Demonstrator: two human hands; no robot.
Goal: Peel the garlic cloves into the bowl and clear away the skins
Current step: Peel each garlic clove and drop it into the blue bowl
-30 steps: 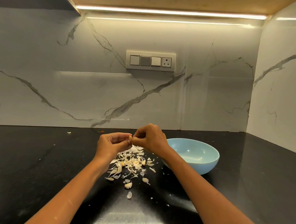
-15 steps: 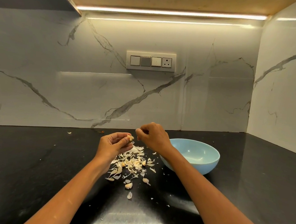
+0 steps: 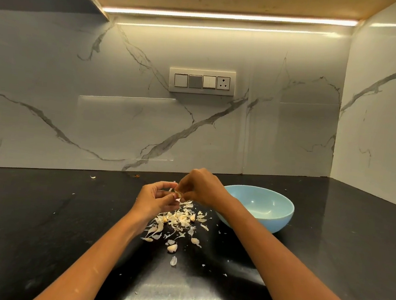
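Observation:
My left hand (image 3: 155,198) and my right hand (image 3: 200,186) meet above the black counter, both pinching one small garlic clove (image 3: 178,192) between their fingertips. Below them lies a scattered pile of pale garlic skins (image 3: 179,220), with a few whole-looking cloves among them, one clove (image 3: 172,247) nearer to me. A light blue bowl (image 3: 279,222) stands just right of the pile, behind my right wrist. The bowl's visible inside shows nothing in it.
The black stone counter (image 3: 38,218) runs to a marble backsplash and a side wall on the right. A switch plate (image 3: 201,81) is on the back wall. Small skin flecks (image 3: 92,177) lie far left and near the front edge.
My right hand pulled a little away from the left half a second ago and has now come back to it, both fingertips meeting on the clove again. The pile and bowl have not moved.

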